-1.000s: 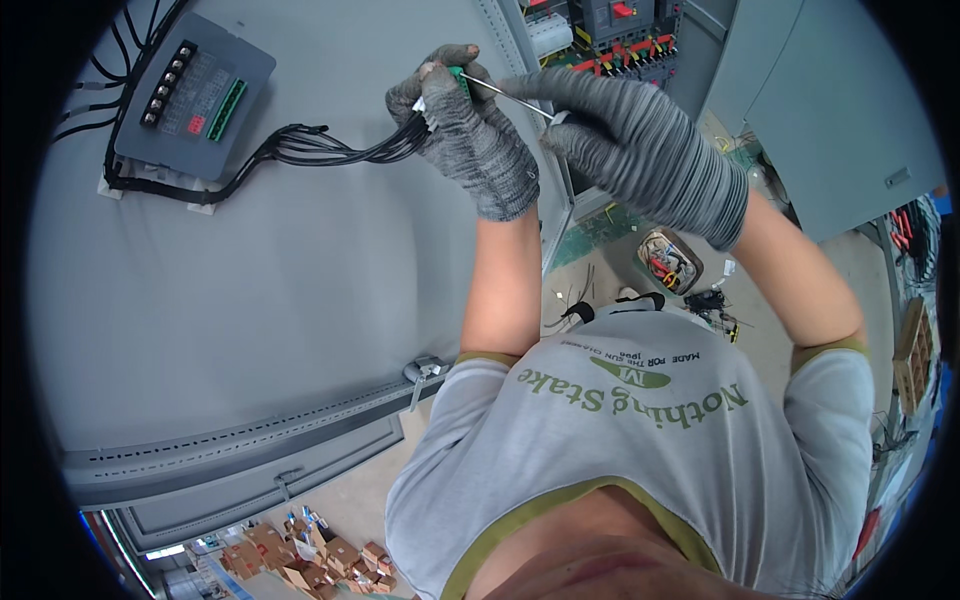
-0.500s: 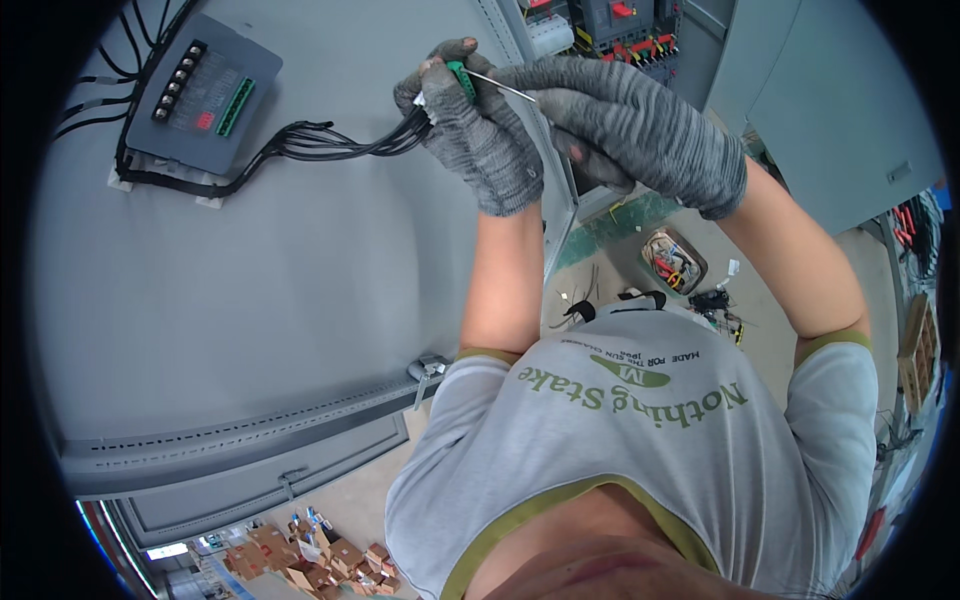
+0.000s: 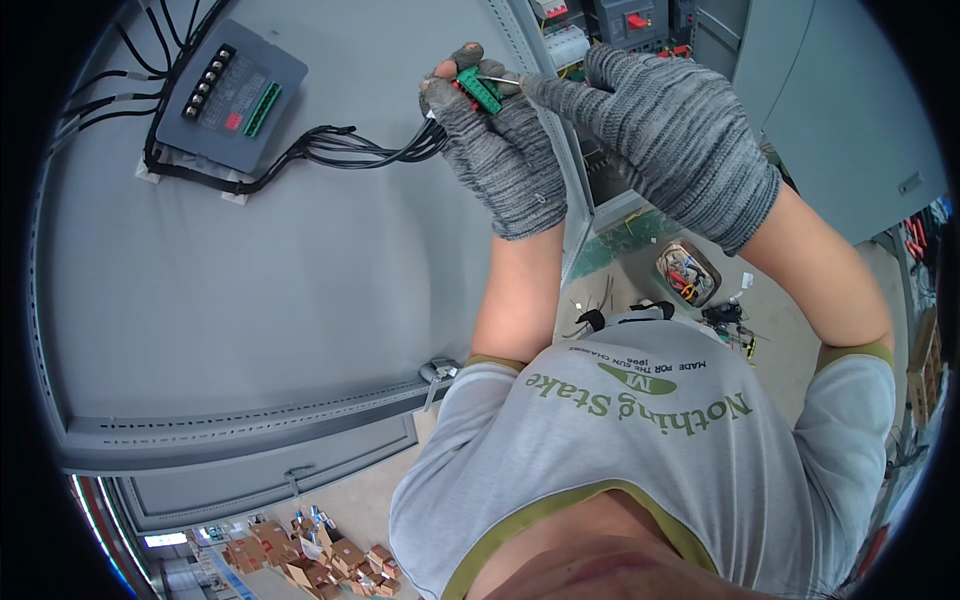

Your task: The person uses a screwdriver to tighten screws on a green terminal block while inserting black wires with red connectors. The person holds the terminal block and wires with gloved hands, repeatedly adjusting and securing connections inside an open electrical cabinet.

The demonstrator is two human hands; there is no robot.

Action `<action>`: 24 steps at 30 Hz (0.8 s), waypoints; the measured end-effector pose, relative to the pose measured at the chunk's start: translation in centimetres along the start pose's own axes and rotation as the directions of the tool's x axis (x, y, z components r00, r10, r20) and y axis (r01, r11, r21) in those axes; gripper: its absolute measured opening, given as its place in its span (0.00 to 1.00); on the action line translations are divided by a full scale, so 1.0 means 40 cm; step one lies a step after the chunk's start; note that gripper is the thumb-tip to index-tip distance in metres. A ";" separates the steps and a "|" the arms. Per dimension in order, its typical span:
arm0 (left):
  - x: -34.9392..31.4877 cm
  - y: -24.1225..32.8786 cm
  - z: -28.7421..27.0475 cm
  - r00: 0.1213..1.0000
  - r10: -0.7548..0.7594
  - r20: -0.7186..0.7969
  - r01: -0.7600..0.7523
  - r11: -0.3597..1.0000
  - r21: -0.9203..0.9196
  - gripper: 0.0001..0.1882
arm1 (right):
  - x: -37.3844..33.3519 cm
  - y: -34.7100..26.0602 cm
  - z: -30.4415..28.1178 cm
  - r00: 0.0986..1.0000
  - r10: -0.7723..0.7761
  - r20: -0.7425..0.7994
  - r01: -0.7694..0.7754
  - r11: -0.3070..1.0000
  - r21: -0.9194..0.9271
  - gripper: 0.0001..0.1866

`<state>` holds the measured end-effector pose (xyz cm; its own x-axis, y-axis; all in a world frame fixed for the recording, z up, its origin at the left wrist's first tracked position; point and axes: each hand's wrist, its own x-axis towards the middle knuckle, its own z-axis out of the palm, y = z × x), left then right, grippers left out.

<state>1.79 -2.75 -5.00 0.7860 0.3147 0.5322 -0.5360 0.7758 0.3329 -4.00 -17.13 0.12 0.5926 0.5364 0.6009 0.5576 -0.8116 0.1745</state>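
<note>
My left hand (image 3: 505,165), in a grey knit glove with bare fingertips, is closed around a green terminal block (image 3: 480,92). A bundle of black wires (image 3: 365,152) runs up to it from the left, and a bit of red shows beside the block. My right hand (image 3: 665,135), gloved alike, is closed on a thin screwdriver whose metal shaft (image 3: 497,80) points left to the block. Its handle is hidden inside the glove; whether the tip sits in a screw I cannot tell. Left of both hands, a dark grey module (image 3: 230,98) is fixed to the grey panel.
The grey cabinet door panel (image 3: 270,310) fills the left. Behind my hands is a cabinet with breakers (image 3: 630,22). On the floor stand a tub of tools (image 3: 690,272) and, lower left, cardboard boxes (image 3: 320,555). Another grey door (image 3: 850,110) is at right.
The terminal block has turned and shows more of its green face. My right hand has rolled over, its back now facing up. The whole view has shifted slightly.
</note>
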 end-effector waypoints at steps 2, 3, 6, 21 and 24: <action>-0.006 0.003 0.009 1.000 0.010 -0.013 -0.010 1.000 -0.001 0.14 | -0.004 -0.003 -0.009 0.999 -0.010 -0.041 0.011 1.000 0.008 0.34; -0.004 0.003 0.005 1.000 0.002 -0.006 -0.002 1.000 -0.008 0.14 | -0.005 -0.006 -0.013 1.000 -0.003 -0.020 0.003 1.000 0.017 0.34; -0.001 -0.003 0.001 1.000 -0.023 -0.003 0.023 1.000 -0.002 0.14 | -0.011 -0.009 -0.015 0.999 0.027 0.027 -0.028 0.999 0.037 0.33; 0.037 -0.037 -0.029 0.992 0.103 -0.067 -0.082 0.961 0.264 0.13 | 0.061 -0.053 -0.056 0.976 -0.124 0.179 0.176 0.933 -0.315 0.24; 0.031 -0.023 -0.039 0.996 0.081 -0.032 -0.070 0.966 0.249 0.13 | 0.073 -0.056 -0.037 0.966 -0.136 0.220 0.202 0.928 -0.313 0.23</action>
<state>3.75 -2.21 -5.85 0.7495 0.3939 0.5320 -0.6498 0.5910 0.4780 -4.39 -14.09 2.65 0.6244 0.6797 0.3848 0.4556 -0.7171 0.5275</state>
